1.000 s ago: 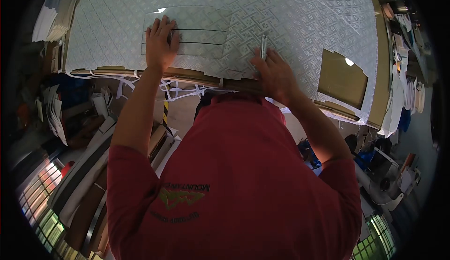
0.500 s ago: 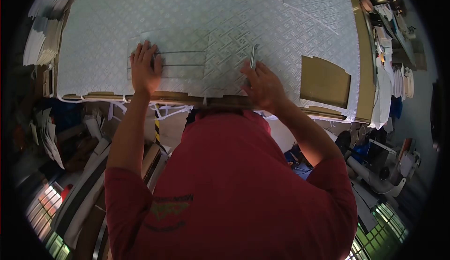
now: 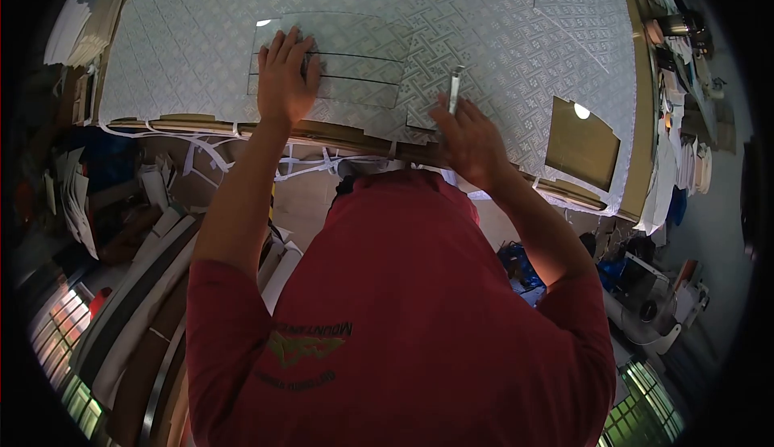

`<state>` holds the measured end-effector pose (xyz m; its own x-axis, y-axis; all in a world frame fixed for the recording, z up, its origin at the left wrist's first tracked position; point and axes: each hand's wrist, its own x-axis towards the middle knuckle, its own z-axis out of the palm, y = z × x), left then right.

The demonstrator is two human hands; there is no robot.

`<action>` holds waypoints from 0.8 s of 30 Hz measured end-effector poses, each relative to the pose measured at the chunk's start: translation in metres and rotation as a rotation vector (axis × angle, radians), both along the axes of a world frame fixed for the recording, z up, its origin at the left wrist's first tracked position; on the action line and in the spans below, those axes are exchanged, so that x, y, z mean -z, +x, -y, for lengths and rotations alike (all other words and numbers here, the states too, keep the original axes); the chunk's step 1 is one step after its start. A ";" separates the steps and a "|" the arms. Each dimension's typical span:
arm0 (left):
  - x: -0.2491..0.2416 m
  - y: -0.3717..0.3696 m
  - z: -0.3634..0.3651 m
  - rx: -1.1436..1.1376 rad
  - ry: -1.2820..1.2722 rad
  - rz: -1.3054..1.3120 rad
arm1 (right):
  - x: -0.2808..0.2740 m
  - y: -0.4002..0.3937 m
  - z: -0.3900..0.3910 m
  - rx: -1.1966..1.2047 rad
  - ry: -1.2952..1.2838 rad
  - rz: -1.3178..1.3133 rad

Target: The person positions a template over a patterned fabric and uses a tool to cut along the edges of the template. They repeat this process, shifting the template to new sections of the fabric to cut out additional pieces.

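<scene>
My left hand (image 3: 286, 80) lies flat with fingers spread on a clear rectangular sheet (image 3: 359, 66) marked with dark parallel lines. The clear sheet rests on a large pale sheet (image 3: 201, 52) with a woven-looking geometric pattern, spread over a table. To the right of it, my right hand (image 3: 476, 142) is closed around a slim silver tool resembling a utility knife (image 3: 454, 91), its visible end pointing up and away from me. The tool's other end is hidden by my fingers. A dark corner line shows in the patterned sheet beside those fingers.
A rectangular cut-out (image 3: 582, 145) on the right exposes brown board. White strips (image 3: 218, 153) hang along the table's near edge. Paper stacks (image 3: 85, 20) stand at the left, and a dark cylindrical container (image 3: 680, 24) at the far right. Long rolls (image 3: 141, 318) lean at lower left.
The camera view has shifted and tilted, so the table looks rotated. My left hand stays on the clear sheet. My right hand, still holding the silver tool, sits slightly nearer to that sheet.
</scene>
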<state>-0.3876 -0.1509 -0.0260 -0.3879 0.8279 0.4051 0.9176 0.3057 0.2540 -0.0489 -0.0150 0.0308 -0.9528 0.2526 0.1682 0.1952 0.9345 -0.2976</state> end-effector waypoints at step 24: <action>-0.002 0.002 0.001 0.007 -0.008 -0.013 | -0.178 0.060 -0.142 0.746 0.661 -0.917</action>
<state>-0.3858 -0.1517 -0.0244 -0.3771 0.8335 0.4038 0.9229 0.3016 0.2394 0.0108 0.1274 0.2093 -0.1055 0.2812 0.9538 0.6896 0.7117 -0.1335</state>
